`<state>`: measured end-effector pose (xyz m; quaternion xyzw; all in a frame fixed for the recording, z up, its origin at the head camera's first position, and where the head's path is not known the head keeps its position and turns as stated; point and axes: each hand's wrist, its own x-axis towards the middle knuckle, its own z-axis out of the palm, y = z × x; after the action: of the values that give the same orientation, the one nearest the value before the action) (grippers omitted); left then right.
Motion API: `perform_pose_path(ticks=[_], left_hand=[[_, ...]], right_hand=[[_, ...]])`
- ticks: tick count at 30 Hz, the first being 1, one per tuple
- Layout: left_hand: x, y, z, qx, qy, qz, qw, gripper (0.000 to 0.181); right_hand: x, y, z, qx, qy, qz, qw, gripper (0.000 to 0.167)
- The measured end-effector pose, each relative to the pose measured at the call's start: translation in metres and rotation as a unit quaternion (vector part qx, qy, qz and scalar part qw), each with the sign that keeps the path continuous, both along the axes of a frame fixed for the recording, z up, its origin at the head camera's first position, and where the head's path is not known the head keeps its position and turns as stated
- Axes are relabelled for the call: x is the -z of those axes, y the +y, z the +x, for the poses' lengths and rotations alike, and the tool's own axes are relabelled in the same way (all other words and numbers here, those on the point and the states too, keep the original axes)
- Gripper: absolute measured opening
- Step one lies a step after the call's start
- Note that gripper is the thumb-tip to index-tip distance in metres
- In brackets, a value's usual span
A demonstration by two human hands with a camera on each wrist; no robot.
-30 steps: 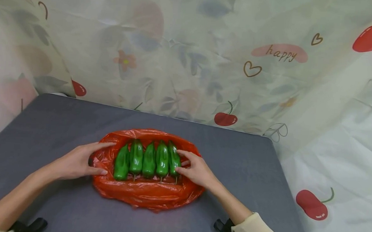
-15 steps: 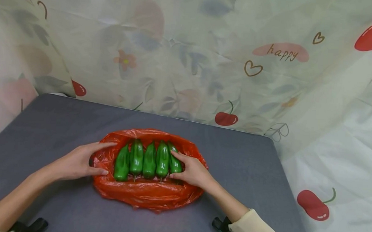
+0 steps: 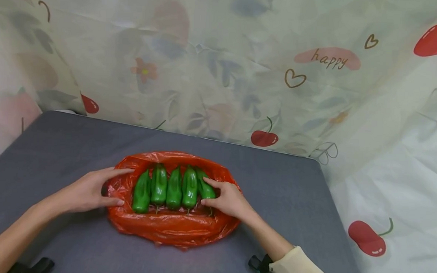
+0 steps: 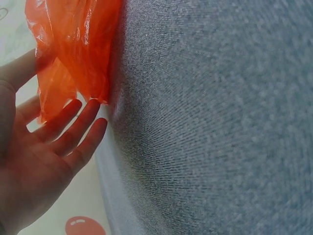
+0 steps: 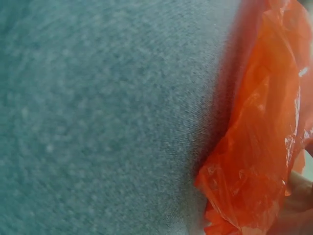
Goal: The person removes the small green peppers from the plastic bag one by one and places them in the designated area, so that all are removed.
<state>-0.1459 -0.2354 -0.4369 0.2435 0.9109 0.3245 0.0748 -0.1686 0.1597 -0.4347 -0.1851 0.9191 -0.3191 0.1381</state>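
Several glossy green peppers lie side by side in a red plastic bag, its mouth spread wide in the head view. My right hand grips the rightmost green pepper between thumb and index finger. That pepper leans, with its stem end to the right. At the bag's left end my left hand rests with thumb and index finger on the rim. In the left wrist view its other fingers are spread and loosely extended beside the bag. The right wrist view shows mostly bag, with the hand largely hidden.
A grey cloth-covered table lies under the bag. Behind it hangs a pale curtain printed with cherries, hearts and leaves. Dark wrist mounts show at the lower edge.
My right hand reached left over the rightmost pepper, then shifted slightly back right. That pepper has tilted, its lower end moving right. My left hand stays at the bag's left end.
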Motion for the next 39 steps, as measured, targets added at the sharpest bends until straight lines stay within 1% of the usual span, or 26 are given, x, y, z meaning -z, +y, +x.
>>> perform_pose_path(ticks=[4,9,13,18,22,25,28,33,36,39], left_hand=[[0.0,0.0,0.0,0.001,0.003,-0.002,1.0,0.084],[0.0,0.0,0.001,-0.003,0.004,-0.006,1.0,0.084],[0.0,0.0,0.003,-0.013,0.005,-0.007,0.9999,0.086],[0.0,0.0,0.003,-0.019,0.02,0.007,0.9996,0.087],[0.0,0.0,0.003,-0.022,0.028,0.007,0.9994,0.088],[0.0,0.0,0.003,-0.026,0.027,0.004,0.9993,0.088],[-0.001,0.001,0.002,-0.025,0.028,0.003,0.9993,0.088],[-0.001,0.003,0.001,-0.022,0.025,0.01,0.9994,0.086],[-0.002,0.004,0.001,-0.025,0.021,0.015,0.9994,0.086],[0.0,0.003,0.001,-0.026,0.025,0.017,0.9992,0.084]], right_hand=[[-0.003,0.004,0.0,0.011,-0.018,-0.019,0.9996,0.067],[-0.008,0.007,0.0,0.012,-0.018,-0.036,0.9991,0.065],[-0.012,0.009,0.003,0.006,-0.019,-0.042,0.9989,0.065],[-0.017,0.013,0.006,-0.002,-0.018,-0.055,0.9983,0.065],[-0.022,0.016,0.008,-0.013,-0.025,-0.068,0.9973,0.065],[-0.024,0.019,0.008,-0.021,-0.034,-0.079,0.996,0.064],[-0.027,0.023,0.009,-0.025,-0.052,-0.098,0.9935,0.064],[-0.033,0.032,0.012,-0.031,-0.084,-0.144,0.9856,0.064],[-0.033,0.039,0.013,-0.036,-0.088,-0.163,0.9821,0.064],[-0.033,0.046,0.013,-0.039,-0.096,-0.18,0.9782,0.064]])
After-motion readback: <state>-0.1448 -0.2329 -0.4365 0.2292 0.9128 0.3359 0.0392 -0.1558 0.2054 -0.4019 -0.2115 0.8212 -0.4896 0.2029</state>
